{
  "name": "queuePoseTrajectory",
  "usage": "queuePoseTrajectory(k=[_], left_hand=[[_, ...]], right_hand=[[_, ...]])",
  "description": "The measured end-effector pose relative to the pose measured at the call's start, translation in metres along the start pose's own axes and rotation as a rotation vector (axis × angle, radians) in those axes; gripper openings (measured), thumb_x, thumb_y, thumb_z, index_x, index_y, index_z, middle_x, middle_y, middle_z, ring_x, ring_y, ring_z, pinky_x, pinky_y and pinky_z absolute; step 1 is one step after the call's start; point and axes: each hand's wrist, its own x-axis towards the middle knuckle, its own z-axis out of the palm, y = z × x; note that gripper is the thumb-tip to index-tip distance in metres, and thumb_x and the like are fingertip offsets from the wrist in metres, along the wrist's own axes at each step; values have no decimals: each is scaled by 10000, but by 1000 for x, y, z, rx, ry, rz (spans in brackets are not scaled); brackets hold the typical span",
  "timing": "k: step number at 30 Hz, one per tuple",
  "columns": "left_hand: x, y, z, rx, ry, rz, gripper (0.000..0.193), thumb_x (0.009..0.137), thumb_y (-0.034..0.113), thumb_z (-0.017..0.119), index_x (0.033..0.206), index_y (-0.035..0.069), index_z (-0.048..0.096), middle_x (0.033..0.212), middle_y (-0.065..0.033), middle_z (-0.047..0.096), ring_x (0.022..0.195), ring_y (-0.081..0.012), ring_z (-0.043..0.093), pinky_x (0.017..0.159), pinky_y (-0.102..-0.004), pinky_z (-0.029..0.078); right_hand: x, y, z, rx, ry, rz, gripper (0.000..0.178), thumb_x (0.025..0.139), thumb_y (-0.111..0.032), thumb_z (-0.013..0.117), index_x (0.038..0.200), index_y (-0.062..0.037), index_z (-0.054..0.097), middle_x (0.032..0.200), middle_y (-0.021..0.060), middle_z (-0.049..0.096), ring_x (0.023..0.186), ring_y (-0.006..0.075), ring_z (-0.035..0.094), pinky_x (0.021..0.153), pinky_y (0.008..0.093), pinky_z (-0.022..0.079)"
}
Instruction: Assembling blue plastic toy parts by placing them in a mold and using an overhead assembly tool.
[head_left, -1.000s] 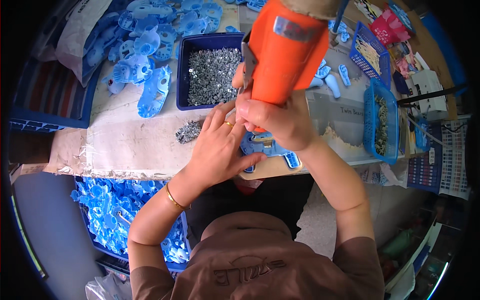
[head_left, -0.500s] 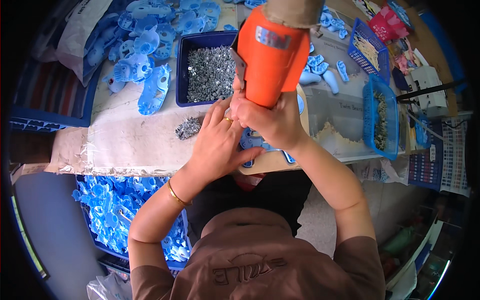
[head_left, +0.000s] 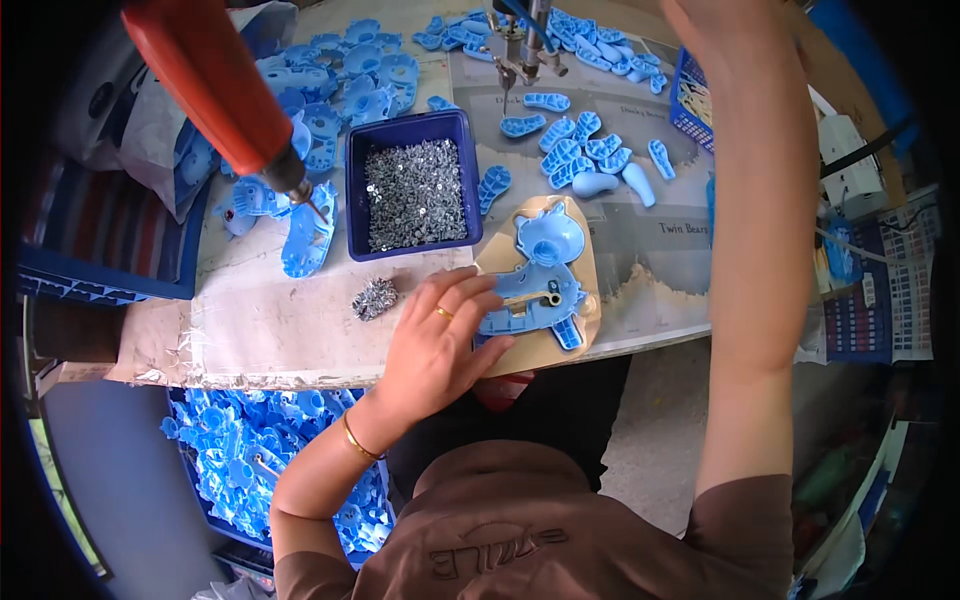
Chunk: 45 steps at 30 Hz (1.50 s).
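Observation:
My left hand [head_left: 450, 325] lies with fingers stretched out on the left edge of a light-blue plastic toy shell [head_left: 550, 238], steadying nothing else. The shell sits open side up in a tan holder [head_left: 590, 290] at the table's front edge. A pale rod with a round end [head_left: 535, 298] lies inside it. My right hand [head_left: 725, 20] is raised at the far right and cut off by the top of the picture, its fingers out of sight. A red-orange power screwdriver [head_left: 205, 75] hangs at the upper left, out of both hands, bit pointing down.
A navy tub [head_left: 418, 250] of small screws stands left of the holder; a small heap of screws [head_left: 375, 299] lies before it. Blue shells [head_left: 365, 85] and small limb pieces [head_left: 595, 150] are spread behind. A metal machine head [head_left: 522, 55] stands at the back. A bin of blue parts [head_left: 240, 450] sits below left.
My right hand has let go of the screwdriver and moved up to the far right. The screwdriver has swung from over the toy shell to the upper left. My left hand stays by the shell.

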Motion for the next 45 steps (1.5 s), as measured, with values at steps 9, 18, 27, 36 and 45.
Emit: queuePoseTrajectory(k=[9,18,27,36,45], left_hand=[[14,10,18,66,-67,142,301,775,167,738,1042,63,645,1180,-82,621,1158,-292,550,1021,-441,415],[20,4,36,178,-144,233,234,803,176,663,1008,66,644,1086,-47,641,1074,-237,578,1027,-407,406],[19,5,36,220,-174,223,257,779,173,696,1009,63,661,1036,-84,652,1054,-263,591,1001,-430,432],[16,13,37,231,-117,248,177,822,148,626,977,64,638,1111,-75,638,1069,-252,584,1017,-413,418],[-18,27,-111,-471,-344,-153,188,732,109,691,856,-29,664,926,-179,695,850,-331,653,787,-407,503]], right_hand=[[-34,-45,-16,524,-210,481,554,804,-149,691,1278,22,462,875,48,588,704,120,599,637,273,533],[-102,-64,-13,597,48,625,508,796,-43,660,1234,91,440,707,83,630,536,142,603,496,251,480],[-130,-48,0,544,79,324,216,770,93,653,960,41,566,685,55,616,536,93,574,465,243,447],[-66,-54,-21,249,174,414,288,871,-202,691,1043,-4,572,701,40,601,571,102,579,510,223,455],[-58,83,-99,222,23,558,505,947,-497,575,1150,-35,576,899,62,659,799,158,656,740,296,530]])
